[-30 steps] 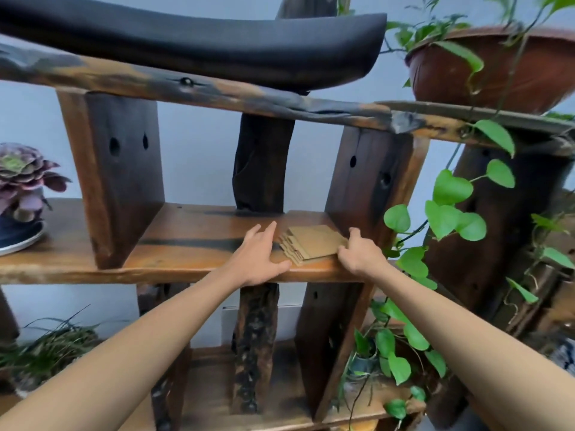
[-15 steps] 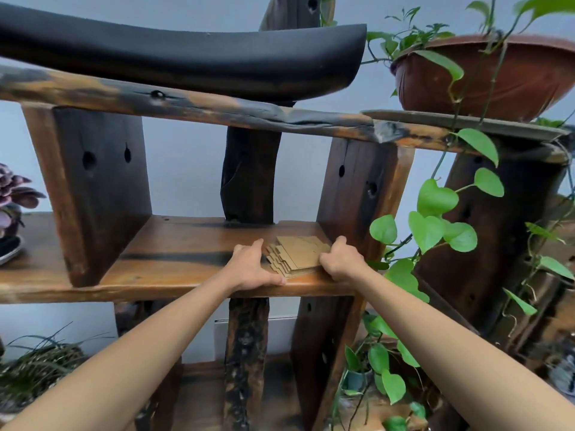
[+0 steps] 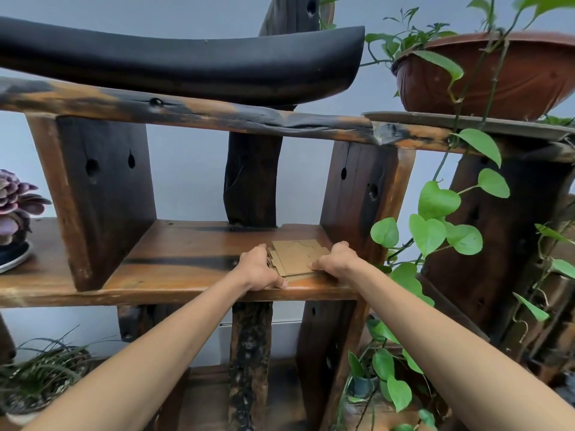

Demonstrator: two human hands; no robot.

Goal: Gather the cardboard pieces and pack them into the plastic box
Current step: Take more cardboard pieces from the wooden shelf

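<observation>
A small stack of flat brown cardboard pieces [image 3: 298, 256] lies on the wooden shelf [image 3: 186, 262], near its front edge and beside the right upright post. My left hand [image 3: 256, 268] presses against the stack's left side with fingers curled around it. Against the stack's right side sits my right hand [image 3: 337, 259], fingers curled over that edge. Both hands clasp the stack between them. No plastic box is in view.
A dark upright post [image 3: 362, 194] stands just right of the stack. Trailing green vine leaves [image 3: 435, 225] hang to the right, under a brown pot [image 3: 497, 76]. A black curved object [image 3: 186, 60] rests on the upper shelf. A purple succulent [image 3: 15, 206] sits far left.
Both hands have closed in on the cardboard stack from its two sides, going from flat beside it to curled around its edges. The camera view has shifted slightly.
</observation>
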